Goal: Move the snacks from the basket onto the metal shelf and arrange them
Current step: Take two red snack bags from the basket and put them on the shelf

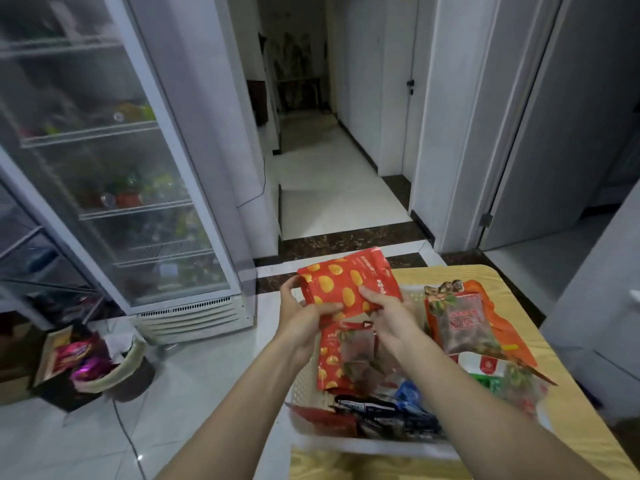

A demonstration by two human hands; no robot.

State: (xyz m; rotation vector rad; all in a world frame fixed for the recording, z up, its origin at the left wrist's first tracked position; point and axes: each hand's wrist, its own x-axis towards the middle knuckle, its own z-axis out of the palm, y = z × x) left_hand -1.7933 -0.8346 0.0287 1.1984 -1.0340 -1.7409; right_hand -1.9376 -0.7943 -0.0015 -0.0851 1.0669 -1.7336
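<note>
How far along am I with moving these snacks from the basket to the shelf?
Early. Done: nothing visibly shelved in this view. In hand: the left hand and right hand both grip one red spotted packet above the white basket. Left: the basket is full, with a second red packet, an orange-edged packet and more underneath.

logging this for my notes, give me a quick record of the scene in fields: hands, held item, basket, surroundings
left hand: grips the red bag at its left edge
right hand: pinches the bag's lower right edge
held item: red bag with yellow spots, lifted above the basket
basket: white, on the yellow table, several snack packs inside
surroundings: glass-door fridge to the left
</note>
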